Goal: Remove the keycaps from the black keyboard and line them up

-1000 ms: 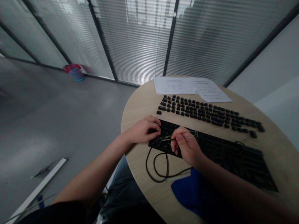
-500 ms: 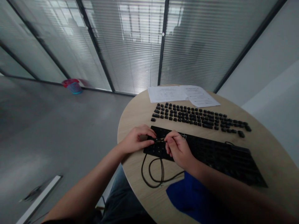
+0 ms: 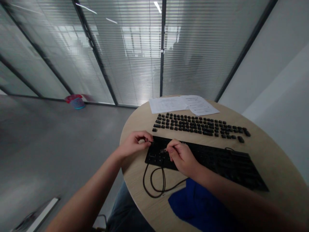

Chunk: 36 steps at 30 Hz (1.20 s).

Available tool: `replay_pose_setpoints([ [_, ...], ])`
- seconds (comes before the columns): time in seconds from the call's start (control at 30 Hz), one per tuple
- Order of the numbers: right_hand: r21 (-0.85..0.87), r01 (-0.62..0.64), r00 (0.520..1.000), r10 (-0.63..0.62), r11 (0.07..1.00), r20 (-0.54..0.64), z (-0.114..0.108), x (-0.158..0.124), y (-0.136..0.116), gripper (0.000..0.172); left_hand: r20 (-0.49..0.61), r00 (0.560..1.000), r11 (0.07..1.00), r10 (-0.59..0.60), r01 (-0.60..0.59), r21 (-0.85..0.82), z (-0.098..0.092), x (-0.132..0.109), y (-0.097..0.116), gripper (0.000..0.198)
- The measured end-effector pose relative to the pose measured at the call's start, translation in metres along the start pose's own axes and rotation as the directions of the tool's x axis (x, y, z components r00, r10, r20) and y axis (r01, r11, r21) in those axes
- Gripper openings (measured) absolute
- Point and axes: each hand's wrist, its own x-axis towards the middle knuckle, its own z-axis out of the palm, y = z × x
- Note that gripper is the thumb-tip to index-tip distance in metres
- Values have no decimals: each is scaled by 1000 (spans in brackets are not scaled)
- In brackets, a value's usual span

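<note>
A black keyboard [image 3: 212, 161] lies at a slant on the round table, its cable [image 3: 151, 193] coiled in front of it. At its far left corner my left hand [image 3: 136, 143] has thumb and fingers pinched together on a small dark piece that looks like a keycap, mostly hidden. My right hand [image 3: 182, 156] is closed over the left part of the keyboard. It grips a thin wire keycap puller [image 3: 163, 150], whose wire end is at the keys; its handle is covered by the fingers.
Beyond the keyboard, loose black keycaps [image 3: 188, 123] are laid out in rows. Printed sheets [image 3: 169, 105] lie at the table's [image 3: 135, 122] far edge. A blue cloth [image 3: 193, 203] is under my right forearm. A basket [image 3: 77, 102] stands on the floor by the glass wall.
My left hand has moved left, away from the puller, to the keyboard's corner, and its fingers have come together. My right hand stays over the keyboard. The view has shifted slightly.
</note>
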Motion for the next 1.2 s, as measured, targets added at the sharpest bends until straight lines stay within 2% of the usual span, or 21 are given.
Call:
replay_pose_setpoints([
  [0.13, -15, 23, 1000, -23, 1000, -13, -9, 3, -1, 30, -24, 999, 992, 24, -21, 124, -4, 36, -17, 16],
  [0.23, -24, 49, 998, -50, 999, -42, -9, 3, 5, 29, 34, 998, 964, 56, -63, 257, 7, 65, -29, 9],
  [0.33, -50, 98, 994, -100, 994, -40, -6, 2, 12, 28, 102, 993, 924, 65, -99, 369, 20, 80, -39, 8],
  [0.43, -69, 149, 988, -151, 986, -22, -4, 0, 15, 25, 108, 994, 881, 29, -77, 468, 25, 83, -48, 10],
  [0.67, -68, 203, 979, -203, 977, 15, -1, -3, 18, 20, 85, 993, 810, -83, 18, 586, 19, 79, -59, 11],
  [0.97, -16, 121, 992, -122, 992, -17, -2, -1, 18, 19, 88, 986, 797, -140, 59, 602, 18, 78, -57, 13],
  [1.2, -28, 84, 995, -86, 996, -59, -3, -1, 20, 21, 76, 988, 795, -134, 61, 603, 18, 75, -59, 13],
])
